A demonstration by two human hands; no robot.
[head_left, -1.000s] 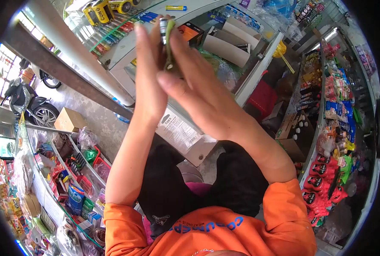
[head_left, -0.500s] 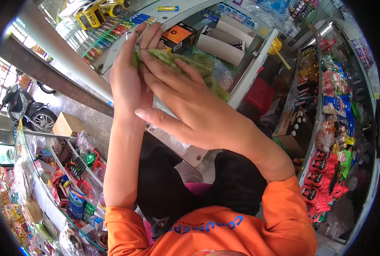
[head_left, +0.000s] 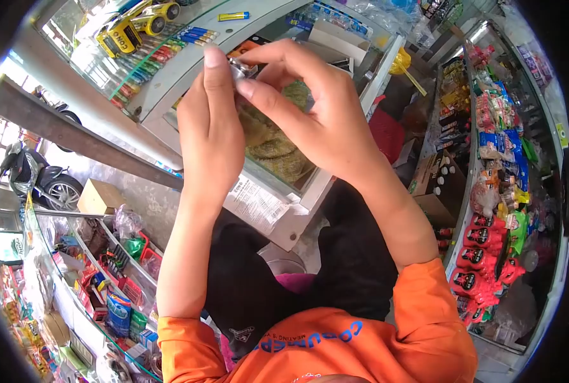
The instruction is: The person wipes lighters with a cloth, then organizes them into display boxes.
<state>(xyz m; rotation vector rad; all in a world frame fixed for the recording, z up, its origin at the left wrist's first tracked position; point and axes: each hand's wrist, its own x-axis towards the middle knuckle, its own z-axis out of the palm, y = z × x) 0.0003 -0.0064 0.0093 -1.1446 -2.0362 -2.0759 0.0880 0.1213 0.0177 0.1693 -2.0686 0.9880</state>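
A small shiny metallic object [head_left: 236, 69] is pinched between both hands above the glass counter. My left hand [head_left: 211, 118] holds it from the left, thumb raised beside it. My right hand [head_left: 310, 105] grips it from the right with thumb and index finger. Beneath my hands, a greenish cloth [head_left: 275, 153] lies in the glass-topped case, partly covered by my right hand. What exactly the metallic object is cannot be made out.
The counter's white edge [head_left: 294, 223] is close to my lap. Yellow toy truck [head_left: 121, 38], marker pens [head_left: 150, 64] and a yellow-blue tube [head_left: 234, 16] are at the upper left. An open white box [head_left: 335, 38] stands behind my right hand. Stocked shelves flank both sides.
My hands have parted from lying palm against palm over the green cloth and now pinch the metallic object. The cloth is lower, under my hands. The view has shifted slightly.
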